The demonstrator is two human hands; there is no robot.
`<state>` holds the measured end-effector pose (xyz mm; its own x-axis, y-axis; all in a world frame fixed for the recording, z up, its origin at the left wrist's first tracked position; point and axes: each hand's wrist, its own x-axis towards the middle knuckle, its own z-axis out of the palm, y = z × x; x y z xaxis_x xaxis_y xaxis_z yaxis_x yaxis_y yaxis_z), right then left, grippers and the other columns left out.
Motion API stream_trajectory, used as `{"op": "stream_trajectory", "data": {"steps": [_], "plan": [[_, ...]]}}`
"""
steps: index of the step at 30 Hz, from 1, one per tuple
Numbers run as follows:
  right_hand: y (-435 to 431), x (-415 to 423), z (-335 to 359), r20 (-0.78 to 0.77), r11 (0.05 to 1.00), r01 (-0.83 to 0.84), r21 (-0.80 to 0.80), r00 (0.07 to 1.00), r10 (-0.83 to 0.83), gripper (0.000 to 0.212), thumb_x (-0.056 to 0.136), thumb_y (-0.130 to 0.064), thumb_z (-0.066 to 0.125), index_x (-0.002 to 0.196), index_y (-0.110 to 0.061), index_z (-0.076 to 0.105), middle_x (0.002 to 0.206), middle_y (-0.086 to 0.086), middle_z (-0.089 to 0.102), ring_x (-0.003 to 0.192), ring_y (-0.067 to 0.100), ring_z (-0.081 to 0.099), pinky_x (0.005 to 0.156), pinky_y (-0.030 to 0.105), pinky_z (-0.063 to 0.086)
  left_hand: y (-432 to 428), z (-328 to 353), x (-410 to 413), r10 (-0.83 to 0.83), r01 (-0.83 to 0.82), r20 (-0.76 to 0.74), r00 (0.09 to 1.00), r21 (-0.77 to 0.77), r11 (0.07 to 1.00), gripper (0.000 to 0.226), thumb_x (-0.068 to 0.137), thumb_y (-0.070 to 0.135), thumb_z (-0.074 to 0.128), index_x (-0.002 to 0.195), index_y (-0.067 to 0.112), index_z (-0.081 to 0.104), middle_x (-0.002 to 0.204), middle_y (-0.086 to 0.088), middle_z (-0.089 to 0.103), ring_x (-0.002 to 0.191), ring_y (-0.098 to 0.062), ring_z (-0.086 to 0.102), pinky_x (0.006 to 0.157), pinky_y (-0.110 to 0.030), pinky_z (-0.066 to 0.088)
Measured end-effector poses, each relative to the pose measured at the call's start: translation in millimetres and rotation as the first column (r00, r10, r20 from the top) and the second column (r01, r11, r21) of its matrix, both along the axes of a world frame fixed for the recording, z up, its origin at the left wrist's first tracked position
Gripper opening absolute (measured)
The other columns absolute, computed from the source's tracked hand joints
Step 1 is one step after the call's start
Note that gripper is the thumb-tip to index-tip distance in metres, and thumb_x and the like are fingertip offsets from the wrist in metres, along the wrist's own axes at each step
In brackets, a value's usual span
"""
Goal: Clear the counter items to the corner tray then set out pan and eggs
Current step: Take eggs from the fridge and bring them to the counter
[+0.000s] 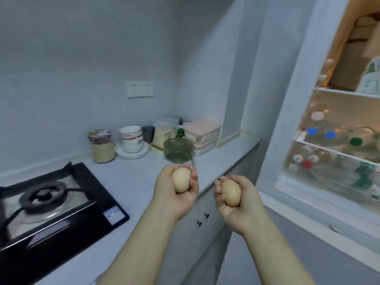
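Fingers [194,178] of the left hand [174,198] are curling snugly round the first egg [181,179] above the counter [127,177] edge. The right hand [242,206] is cupping the second egg [231,192] just to its right, off the counter, near the open fridge [339,120]. Likely next: lowering both gently onto the bare counter right of the stove [51,204], releasing only once neither is rolling.

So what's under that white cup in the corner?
The white cup stands on a round white plate; only the plate's rim shows. Its middle is covered by the cup, so nothing there can be seen.
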<state>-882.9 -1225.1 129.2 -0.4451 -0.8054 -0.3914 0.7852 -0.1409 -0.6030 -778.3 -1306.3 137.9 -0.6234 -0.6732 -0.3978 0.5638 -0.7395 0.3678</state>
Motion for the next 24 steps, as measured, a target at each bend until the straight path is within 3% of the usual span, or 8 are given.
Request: {"op": "stream_trajectory", "data": {"steps": [5, 9, 10, 14, 20, 24], "plan": [[-41.4, 126.4, -10.3, 0.042, 0.947, -0.316, 0.055, 0.948, 0.314, 0.017, 0.089, -0.017, 0.049, 0.078, -0.005, 0.052, 0.061, 0.011, 0.057, 0.034, 0.015, 0.052, 0.031, 0.012, 0.039, -3.8, -10.5, 148.0, 0.332, -0.334, 0.048, 0.942, 0.038, 0.942, 0.021, 0.089, 0.019, 0.049, 0.076, 0.004, 0.056, 0.056, -0.01, 0.061, 0.045, -0.014, 0.056, 0.039, -0.012, 0.043], [-52.3, 265.6, -11.0, 0.072, 0.805, -0.591, 0.056, 0.806, 0.587, 0.018, 0.089, -0.017, 0.049, 0.078, -0.003, 0.054, 0.064, 0.012, 0.055, 0.034, 0.015, 0.052, 0.031, 0.012, 0.039, 19.3, -11.7, 299.1, 0.614, -0.615, 0.032, 0.789, 0.014, 0.789, 0.02, 0.09, 0.019, 0.049, 0.078, 0.004, 0.056, 0.062, -0.01, 0.06, 0.047, -0.014, 0.055, 0.039, -0.012, 0.042], [-53.9, 269.9, -15.5, 0.079, 0.8, -0.599, 0.039, 0.8, 0.595, 0.018, 0.089, -0.017, 0.049, 0.078, -0.003, 0.055, 0.064, 0.012, 0.056, 0.035, 0.015, 0.052, 0.031, 0.012, 0.039, 23.7, -10.2, 306.5, 0.607, -0.608, 0.035, 0.794, 0.022, 0.793, 0.02, 0.09, 0.019, 0.049, 0.078, 0.004, 0.056, 0.062, -0.01, 0.06, 0.046, -0.014, 0.055, 0.039, -0.012, 0.043], [-38.7, 411.6, -23.1, 0.117, 0.62, -0.782, 0.054, 0.622, 0.774, 0.018, 0.09, -0.018, 0.051, 0.081, -0.003, 0.056, 0.066, 0.012, 0.057, 0.036, 0.016, 0.053, 0.032, 0.014, 0.041, 70.8, -16.0, 451.2, 0.781, -0.783, 0.059, 0.621, 0.017, 0.621, 0.02, 0.09, 0.019, 0.049, 0.075, 0.006, 0.056, 0.057, -0.009, 0.061, 0.045, -0.014, 0.057, 0.039, -0.012, 0.043], [7.6, 602.2, -31.7, 0.166, 0.358, -0.931, 0.066, 0.364, 0.916, 0.018, 0.089, -0.018, 0.053, 0.085, -0.001, 0.057, 0.073, 0.014, 0.058, 0.036, 0.016, 0.055, 0.032, 0.015, 0.042, 150.2, -21.2, 625.7, 0.939, -0.946, 0.122, 0.322, 0.074, 0.315, 0.017, 0.09, 0.019, 0.052, 0.082, 0.004, 0.056, 0.075, -0.01, 0.059, 0.06, -0.015, 0.057, 0.042, -0.013, 0.045], [37.0, 694.3, -38.5, 0.158, 0.224, -0.969, 0.101, 0.238, 0.958, 0.016, 0.09, -0.018, 0.054, 0.088, -0.003, 0.055, 0.075, 0.015, 0.058, 0.05, 0.019, 0.055, 0.033, 0.016, 0.043, 192.0, -33.1, 708.1, 0.962, -0.978, 0.179, 0.204, 0.078, 0.193, 0.016, 0.09, 0.019, 0.053, 0.084, 0.004, 0.056, 0.078, -0.012, 0.058, 0.063, -0.017, 0.056, 0.041, -0.015, 0.047]]}}
